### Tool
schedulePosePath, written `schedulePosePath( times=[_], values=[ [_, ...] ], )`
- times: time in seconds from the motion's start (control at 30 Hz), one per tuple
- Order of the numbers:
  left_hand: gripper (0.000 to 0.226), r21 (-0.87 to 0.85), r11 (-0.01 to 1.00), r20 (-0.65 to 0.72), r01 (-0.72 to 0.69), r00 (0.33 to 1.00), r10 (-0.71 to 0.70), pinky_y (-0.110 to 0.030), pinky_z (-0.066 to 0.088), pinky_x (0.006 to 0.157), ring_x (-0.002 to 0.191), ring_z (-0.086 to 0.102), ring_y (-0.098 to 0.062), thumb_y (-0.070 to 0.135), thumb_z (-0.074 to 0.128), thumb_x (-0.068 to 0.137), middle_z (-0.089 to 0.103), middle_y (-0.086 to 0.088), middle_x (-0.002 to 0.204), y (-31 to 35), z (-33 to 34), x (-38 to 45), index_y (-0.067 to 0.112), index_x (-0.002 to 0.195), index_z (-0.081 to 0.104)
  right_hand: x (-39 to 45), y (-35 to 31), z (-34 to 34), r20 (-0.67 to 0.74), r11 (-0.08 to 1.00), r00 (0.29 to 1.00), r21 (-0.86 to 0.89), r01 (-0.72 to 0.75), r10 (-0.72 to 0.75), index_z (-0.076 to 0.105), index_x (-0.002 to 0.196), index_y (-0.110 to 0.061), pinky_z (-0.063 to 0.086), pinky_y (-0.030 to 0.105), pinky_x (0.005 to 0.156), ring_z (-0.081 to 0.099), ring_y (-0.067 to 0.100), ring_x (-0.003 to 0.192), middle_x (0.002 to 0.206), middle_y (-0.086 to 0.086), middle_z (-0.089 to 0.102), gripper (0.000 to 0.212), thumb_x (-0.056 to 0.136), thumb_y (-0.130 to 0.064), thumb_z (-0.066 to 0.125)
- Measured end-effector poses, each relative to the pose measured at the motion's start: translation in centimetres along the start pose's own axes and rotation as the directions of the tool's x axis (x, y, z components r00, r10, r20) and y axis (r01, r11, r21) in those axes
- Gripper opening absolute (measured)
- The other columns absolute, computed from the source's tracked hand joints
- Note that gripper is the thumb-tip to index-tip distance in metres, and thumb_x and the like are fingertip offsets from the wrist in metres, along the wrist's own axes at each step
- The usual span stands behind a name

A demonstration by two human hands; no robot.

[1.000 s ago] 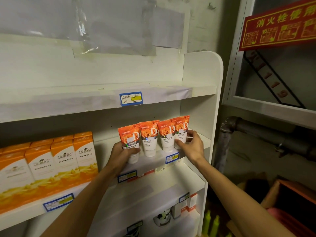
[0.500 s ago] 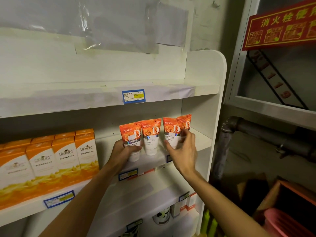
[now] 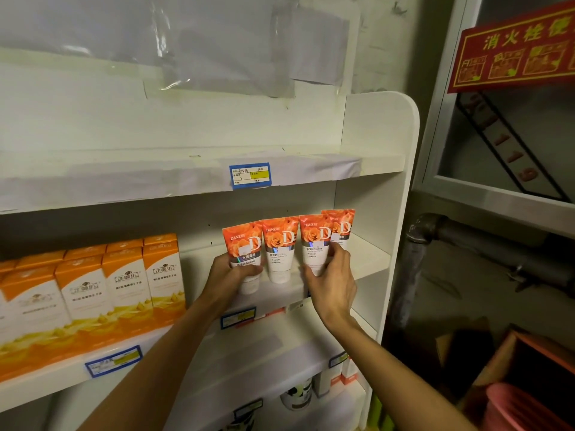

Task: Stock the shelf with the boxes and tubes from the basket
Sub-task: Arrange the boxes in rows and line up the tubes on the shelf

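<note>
You're working the middle shelf, and it's looking mostly stocked: orange boxes are filling the left and four tubes are standing in a row beside them. There's bare room right of the tubes before the side panel. Your left hand is wrapping around the leftmost tube, while your right hand is pinching the third tube near the front edge; the basket isn't clearly showing.

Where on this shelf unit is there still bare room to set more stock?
Free: the top shelf, and the strip between the tubes and the side panel. Crowded: the orange boxes on the left, and where left hand and right hand grip tubes.
</note>
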State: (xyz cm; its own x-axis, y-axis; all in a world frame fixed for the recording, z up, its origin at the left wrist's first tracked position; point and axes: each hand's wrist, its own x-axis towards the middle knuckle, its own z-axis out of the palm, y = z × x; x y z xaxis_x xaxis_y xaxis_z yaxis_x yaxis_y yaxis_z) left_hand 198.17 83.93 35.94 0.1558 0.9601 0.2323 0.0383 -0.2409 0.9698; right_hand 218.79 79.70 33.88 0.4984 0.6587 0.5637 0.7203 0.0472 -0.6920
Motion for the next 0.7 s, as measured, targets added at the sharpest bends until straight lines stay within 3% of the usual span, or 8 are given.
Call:
schedulePosePath(
  times=[0.07,0.27,0.57,0.7],
  values=[
    [0.053,-0.008,1.000,-0.005,0.008,1.000,-0.008,-0.055,0.054,0.097,0.104,0.072,-0.026,0.028,0.079,0.069,0.075,-0.003,0.115,-0.1,-0.1,0.1,0.013,0.119,0.070,-0.1,-0.1,0.2,0.004,1.000,1.000,0.007,-0.008,0.008,0.040,0.138,-0.023,0.052,0.037,0.086,0.060,0.020,0.114,0.130,-0.003,0.055,0.071,0.081,-0.042,0.076],
    [0.033,0.003,1.000,-0.050,0.011,0.999,-0.011,-0.054,0.055,0.096,0.100,0.072,-0.027,0.004,0.075,0.083,0.076,-0.005,0.110,-0.2,-0.1,0.2,0.008,0.116,0.071,-0.3,-0.3,0.3,0.016,1.000,1.000,0.021,-0.017,0.017,0.042,0.141,-0.023,0.053,0.038,0.090,0.060,0.020,0.117,0.135,-0.003,0.056,0.069,0.083,-0.043,0.075],
    [0.038,0.015,1.000,-0.102,0.016,0.995,-0.015,-0.054,0.055,0.095,0.100,0.072,-0.025,0.009,0.079,0.079,0.076,-0.004,0.109,-0.1,0.0,0.0,0.011,0.116,0.069,-0.3,-0.5,0.4,0.050,0.994,0.998,0.107,-0.036,0.031,0.043,0.141,-0.020,0.053,0.039,0.091,0.060,0.020,0.117,0.136,-0.001,0.055,0.068,0.084,-0.037,0.076],
    [0.045,0.038,0.999,-0.153,0.011,0.988,-0.005,-0.050,0.056,0.094,0.100,0.071,-0.023,0.007,0.080,0.079,0.074,-0.001,0.110,0.3,0.2,-0.1,0.017,0.119,0.063,-1.7,-0.8,0.2,-0.069,0.988,0.997,0.151,-0.027,0.038,0.043,0.135,-0.023,0.055,0.036,0.087,0.057,0.018,0.118,0.132,-0.003,0.050,0.059,0.086,-0.035,0.073]
  ],
)
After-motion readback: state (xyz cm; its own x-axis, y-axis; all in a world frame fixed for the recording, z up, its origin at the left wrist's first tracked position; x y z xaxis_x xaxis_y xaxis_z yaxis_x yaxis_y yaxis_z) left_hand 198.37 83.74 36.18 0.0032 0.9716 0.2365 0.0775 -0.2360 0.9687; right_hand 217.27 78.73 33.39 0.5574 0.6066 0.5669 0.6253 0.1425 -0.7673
